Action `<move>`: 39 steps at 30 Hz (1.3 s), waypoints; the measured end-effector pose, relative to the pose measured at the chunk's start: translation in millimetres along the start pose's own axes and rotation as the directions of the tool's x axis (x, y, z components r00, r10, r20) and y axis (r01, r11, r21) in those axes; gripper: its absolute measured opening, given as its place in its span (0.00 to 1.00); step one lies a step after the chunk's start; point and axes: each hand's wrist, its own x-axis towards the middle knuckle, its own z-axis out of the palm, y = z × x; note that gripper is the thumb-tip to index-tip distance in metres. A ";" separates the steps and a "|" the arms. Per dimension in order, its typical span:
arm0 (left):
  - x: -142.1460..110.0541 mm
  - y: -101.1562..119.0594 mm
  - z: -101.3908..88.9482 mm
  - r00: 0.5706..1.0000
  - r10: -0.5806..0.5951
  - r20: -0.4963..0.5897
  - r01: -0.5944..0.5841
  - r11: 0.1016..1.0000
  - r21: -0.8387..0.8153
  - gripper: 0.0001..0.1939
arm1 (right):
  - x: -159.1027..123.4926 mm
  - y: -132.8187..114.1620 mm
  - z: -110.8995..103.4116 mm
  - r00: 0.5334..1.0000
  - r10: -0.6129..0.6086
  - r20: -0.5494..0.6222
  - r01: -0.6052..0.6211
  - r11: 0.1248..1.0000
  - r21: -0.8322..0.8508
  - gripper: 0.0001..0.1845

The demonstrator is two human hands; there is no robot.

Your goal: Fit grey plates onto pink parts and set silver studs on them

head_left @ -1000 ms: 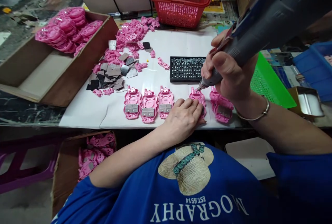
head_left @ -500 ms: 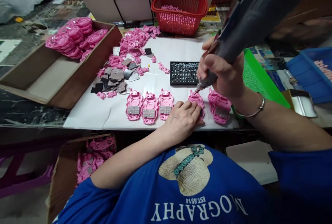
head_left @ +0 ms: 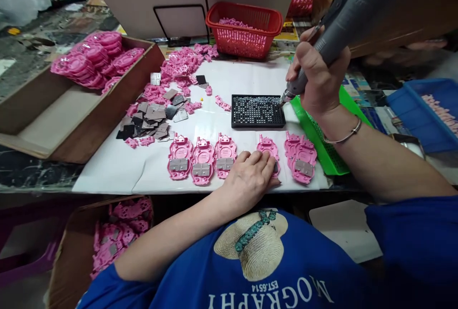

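Observation:
My right hand (head_left: 317, 77) is wrapped round a grey electric screwdriver (head_left: 343, 17), its tip at the top right corner of a black tray of screws (head_left: 256, 111). My left hand (head_left: 250, 175) lies flat, fingers together, on a pink plastic shell (head_left: 267, 148) at the table's front edge. Three more pink shells with grey metal plates (head_left: 202, 160) stand in a row to its left. Another shell (head_left: 301, 158) lies to its right.
A heap of grey metal plates (head_left: 152, 115) and loose pink parts (head_left: 182, 63) lies on the white sheet. A cardboard box of pink shells (head_left: 91, 58) sits left, a red basket (head_left: 243, 25) behind, a green tray (head_left: 322, 149) and blue bin (head_left: 427, 113) right. Another box (head_left: 118, 232) stands below the table.
My right hand has lifted the screwdriver off the held pink shell and carried it up and right to the screw tray. My left hand has stayed on the shell.

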 end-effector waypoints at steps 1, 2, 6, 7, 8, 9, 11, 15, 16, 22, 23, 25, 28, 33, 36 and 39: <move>-0.1 0.0 -0.2 1.000 0.000 0.001 0.000 1.000 -0.002 0.21 | 0.6 0.7 -0.8 1.000 0.001 -0.008 -0.001 1.000 -0.013 0.12; -0.2 0.1 -0.3 1.000 0.000 0.001 0.000 1.000 -0.002 0.22 | 1.1 1.6 -1.7 1.000 0.003 -0.014 -0.004 1.000 -0.029 0.12; -0.5 0.4 -0.5 1.000 -0.001 0.006 0.001 1.000 0.000 0.22 | 3.1 9.6 -5.0 1.000 -0.005 -0.019 0.004 0.997 -0.079 0.13; -0.6 0.5 -0.5 1.000 -0.001 0.007 0.001 1.000 -0.001 0.22 | 3.6 12.2 -5.7 1.000 -0.013 -0.017 0.011 0.998 -0.068 0.13; -0.6 0.5 -0.4 1.000 -0.002 0.008 0.002 1.000 -0.003 0.22 | 4.1 14.5 -6.2 1.000 -0.020 -0.015 0.019 0.999 -0.048 0.13; -0.6 0.5 -0.4 1.000 -0.003 0.009 0.003 1.000 -0.004 0.22 | 4.6 16.6 -6.7 1.000 -0.025 -0.013 0.025 0.999 -0.024 0.13; -0.5 0.5 -0.1 1.000 -0.003 0.008 0.004 1.000 -0.005 0.22 | 5.6 19.6 -7.4 1.000 -0.029 -0.011 0.029 0.999 0.025 0.13; -0.5 0.4 0.5 1.000 -0.001 0.008 0.001 1.000 -0.007 0.22 | 6.2 21.7 -8.3 1.000 -0.025 0.008 0.024 0.997 0.078 0.14; -0.4 0.4 0.6 1.000 0.000 0.004 0.000 1.000 -0.005 0.22 | 5.8 21.7 -8.5 1.000 -0.025 0.011 0.024 0.996 0.081 0.14; -0.2 0.5 0.9 1.000 0.001 -0.010 -0.001 1.000 0.007 0.22 | 3.6 25.3 -9.4 1.000 -0.013 -0.020 0.013 1.000 0.018 0.13; -0.2 0.6 1.0 1.000 0.002 -0.010 -0.002 1.000 0.008 0.22 | 4.3 25.9 -9.3 1.000 -0.011 -0.022 0.011 1.000 0.004 0.14; -0.1 0.5 1.2 1.000 0.002 -0.012 -0.002 1.000 0.015 0.22 | 6.4 24.1 -8.3 1.000 -0.016 -0.027 0.015 1.000 -0.005 0.16; 0.2 0.3 1.9 1.000 -0.003 -0.013 0.004 1.000 0.028 0.22 | 6.7 8.9 -3.8 0.999 -0.040 -0.036 0.042 0.997 0.057 0.13; 0.5 -0.4 2.2 1.000 0.005 -0.010 -0.005 0.999 0.054 0.23 | -14.2 -32.7 6.3 0.999 -0.026 0.024 0.020 0.978 0.205 0.10; 0.5 -0.1 1.1 1.000 0.008 -0.004 -0.008 0.998 0.065 0.22 | -35.1 -47.2 7.5 0.989 0.054 0.138 -0.086 0.968 0.235 0.11; 0.7 0.6 0.0 1.000 0.005 -0.003 -0.005 0.998 0.065 0.22 | -50.7 -48.0 4.8 0.972 0.121 0.200 -0.157 0.972 0.176 0.14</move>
